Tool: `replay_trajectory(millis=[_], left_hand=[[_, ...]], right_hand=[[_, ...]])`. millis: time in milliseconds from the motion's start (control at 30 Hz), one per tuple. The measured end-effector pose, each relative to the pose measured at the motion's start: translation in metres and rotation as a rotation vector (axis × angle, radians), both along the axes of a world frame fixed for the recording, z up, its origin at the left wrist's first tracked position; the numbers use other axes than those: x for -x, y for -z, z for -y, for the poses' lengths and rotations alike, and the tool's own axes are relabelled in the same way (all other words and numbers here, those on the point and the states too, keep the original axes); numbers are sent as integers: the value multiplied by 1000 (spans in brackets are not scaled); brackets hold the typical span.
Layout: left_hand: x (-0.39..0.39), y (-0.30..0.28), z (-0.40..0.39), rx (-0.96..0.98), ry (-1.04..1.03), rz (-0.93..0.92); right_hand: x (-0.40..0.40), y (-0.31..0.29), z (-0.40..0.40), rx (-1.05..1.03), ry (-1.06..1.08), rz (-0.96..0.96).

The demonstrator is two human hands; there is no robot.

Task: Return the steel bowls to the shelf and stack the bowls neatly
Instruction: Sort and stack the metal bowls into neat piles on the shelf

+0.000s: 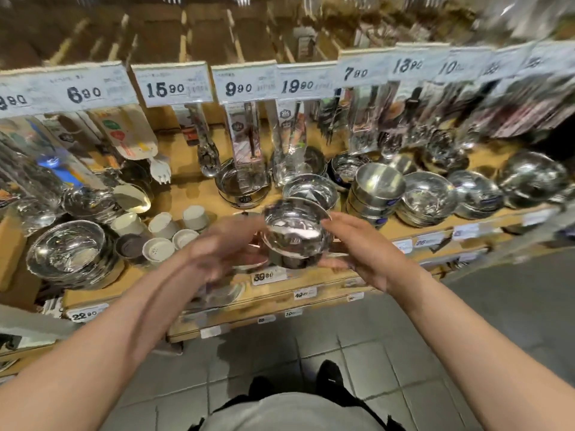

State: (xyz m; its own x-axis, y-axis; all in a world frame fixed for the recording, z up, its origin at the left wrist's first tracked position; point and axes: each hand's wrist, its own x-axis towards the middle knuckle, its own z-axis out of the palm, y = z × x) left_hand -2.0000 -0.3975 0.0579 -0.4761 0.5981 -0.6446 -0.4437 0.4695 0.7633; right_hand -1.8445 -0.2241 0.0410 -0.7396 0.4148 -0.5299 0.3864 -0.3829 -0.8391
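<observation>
- I hold one steel bowl (pixel 294 233) between both hands, above the front edge of the wooden shelf (pixel 314 283).
- My right hand (pixel 362 248) lies against the bowl's right side, fingers nearly straight, some reaching under it.
- My left hand (pixel 228 244) is blurred at the bowl's left side; its fingers seem to cup the bowl from below, but I cannot tell how tightly they grip.
- Just behind the held bowl another steel bowl (pixel 311 189) sits on the shelf.
- To the right stand stacks of steel bowls (pixel 378 189), side by side.
- At the far left sits a large bowl stack (pixel 70 251), with small white cups (pixel 161 225) between it and my hands.
- Price tags (pixel 179 85) hang above.
</observation>
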Motion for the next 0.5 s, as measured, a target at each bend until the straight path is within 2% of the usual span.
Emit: replay_trajectory(millis=[133, 267, 500], left_hand=[[-9, -2, -29, -92, 105, -24], [-30, 2, -50, -123, -20, -44], [-57, 1, -71, -145, -3, -114]], right_hand=[[-25, -11, -10, 58, 127, -44], [-38, -12, -19, 26, 215, -21], [-60, -7, -38, 21, 283, -56]])
